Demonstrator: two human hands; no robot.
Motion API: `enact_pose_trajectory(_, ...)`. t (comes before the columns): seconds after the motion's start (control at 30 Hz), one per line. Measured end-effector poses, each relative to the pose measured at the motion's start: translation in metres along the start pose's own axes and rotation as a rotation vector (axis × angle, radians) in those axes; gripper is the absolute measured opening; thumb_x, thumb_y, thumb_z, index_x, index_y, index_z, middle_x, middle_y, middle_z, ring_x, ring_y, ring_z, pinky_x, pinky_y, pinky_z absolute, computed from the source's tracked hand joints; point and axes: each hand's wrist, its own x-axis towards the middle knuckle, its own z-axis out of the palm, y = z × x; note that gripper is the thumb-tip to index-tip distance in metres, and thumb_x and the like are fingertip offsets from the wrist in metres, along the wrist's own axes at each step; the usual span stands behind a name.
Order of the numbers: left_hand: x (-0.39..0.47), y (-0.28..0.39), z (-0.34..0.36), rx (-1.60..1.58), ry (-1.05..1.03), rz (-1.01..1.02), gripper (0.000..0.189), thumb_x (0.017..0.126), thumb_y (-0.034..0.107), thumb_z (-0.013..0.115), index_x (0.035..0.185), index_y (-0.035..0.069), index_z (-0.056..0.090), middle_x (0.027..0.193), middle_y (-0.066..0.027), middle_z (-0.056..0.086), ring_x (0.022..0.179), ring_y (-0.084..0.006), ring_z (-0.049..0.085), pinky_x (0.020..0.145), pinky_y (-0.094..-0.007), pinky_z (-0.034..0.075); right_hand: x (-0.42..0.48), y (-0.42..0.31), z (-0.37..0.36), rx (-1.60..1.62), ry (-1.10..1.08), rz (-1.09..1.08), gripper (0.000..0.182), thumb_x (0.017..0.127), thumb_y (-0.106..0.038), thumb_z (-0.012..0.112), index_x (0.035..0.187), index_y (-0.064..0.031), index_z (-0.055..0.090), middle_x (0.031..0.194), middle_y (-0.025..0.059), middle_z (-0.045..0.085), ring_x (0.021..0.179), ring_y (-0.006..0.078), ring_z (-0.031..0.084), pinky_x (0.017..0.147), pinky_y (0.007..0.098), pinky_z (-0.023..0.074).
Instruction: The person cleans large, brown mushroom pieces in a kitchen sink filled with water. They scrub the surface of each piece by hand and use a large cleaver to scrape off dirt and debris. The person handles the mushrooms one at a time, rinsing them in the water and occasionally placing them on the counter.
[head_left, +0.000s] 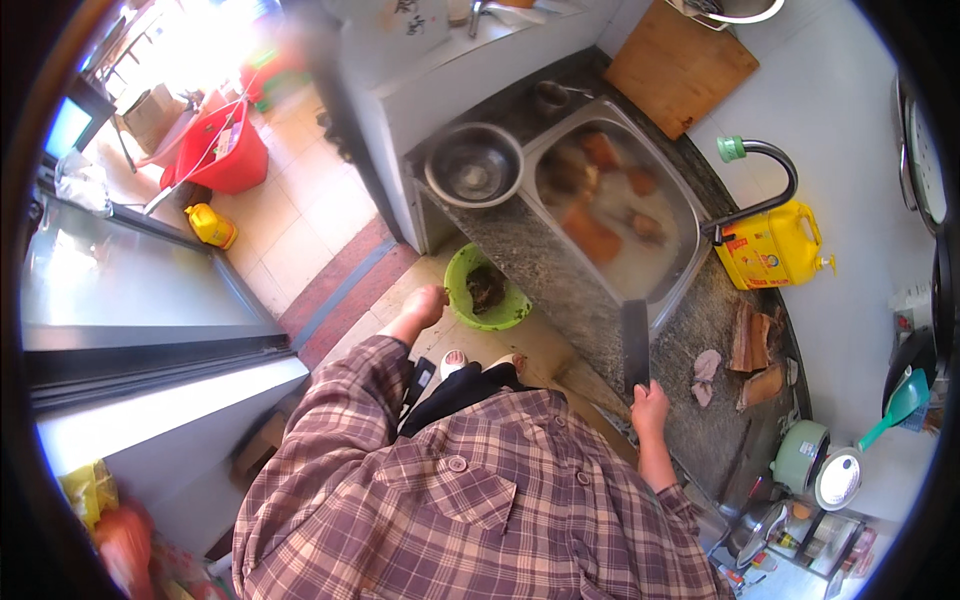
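My right hand (649, 409) grips the handle of a cleaver (636, 341), whose dark blade points away from me over the stone counter's front edge and reaches the sink corner. Out to the left, my left hand (425, 306) is curled into a loose fist beside the rim of a green plastic basin (455, 304); I see nothing held in it. Dark brown scraps (486, 289) lie inside that basin on the floor. Cloudy water fills the steel sink (534, 176), with reddish-brown chunks (592, 232) in it that look like meat.
A steel bowl (474, 166) stands left of the sink, a yellow jug (772, 251) behind the faucet (784, 169). Brown slabs (750, 337) and a pinkish rag (705, 375) lie on the counter's right. A wooden board (682, 67) leans at the wall. A glass door (142, 270) is at left.
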Motion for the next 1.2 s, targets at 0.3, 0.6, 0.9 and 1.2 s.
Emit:
enact_pose_trajectory(0.3,-0.158,-0.117,0.014,-1.046,0.269,-0.633,0.02,0.084,0.006,0.041,0.09,0.007,0.059,0.068,-0.0067,0.061,0.051,-0.0124,0.052,0.041,-0.0251,0.038,0.011,-0.053,-0.011,-0.23,-0.041,-0.042,0.027,0.08,-0.01,0.057,0.103,0.0028,0.056,0.088,0.0244,0.061,0.086,0.0389,0.058,0.072,0.0433,0.0456)
enact_pose_trajectory(0.6,-0.243,-0.125,0.054,-1.17,0.247,-0.895,0.016,0.084,0.008,0.041,0.089,0.011,0.056,0.068,-0.0029,0.06,0.051,-0.0097,0.05,0.041,-0.0232,0.035,0.023,-0.023,-0.004,-0.091,-0.037,-0.105,0.026,0.08,-0.005,0.056,0.105,0.0015,0.056,0.086,0.0201,0.062,0.074,0.0331,0.062,0.066,0.0379,0.0461)
enact_pose_trajectory(0.9,-0.235,-0.12,0.071,-1.297,0.331,-0.857,0.016,0.084,0.008,0.041,0.091,0.01,0.056,0.068,-0.0034,0.06,0.051,-0.0091,0.049,0.041,-0.0228,0.036,0.016,-0.064,-0.024,0.082,-0.245,0.226,0.024,0.085,-0.002,0.05,0.109,0.0011,0.052,0.08,0.0081,0.059,0.048,0.0161,0.05,0.048,0.0304,0.0421)
enact_pose_trajectory(1.2,-0.186,-0.101,0.035,-1.403,0.445,-0.692,0.014,0.081,-0.001,0.044,0.075,0.011,0.047,0.073,-0.0039,0.058,0.059,-0.0108,0.054,0.045,-0.023,0.042,0.006,-0.098,-0.033,0.006,-0.256,0.097,0.022,0.086,-0.003,0.049,0.108,-0.001,0.052,0.078,0.0069,0.059,0.046,0.0142,0.048,0.047,0.0303,0.0412)
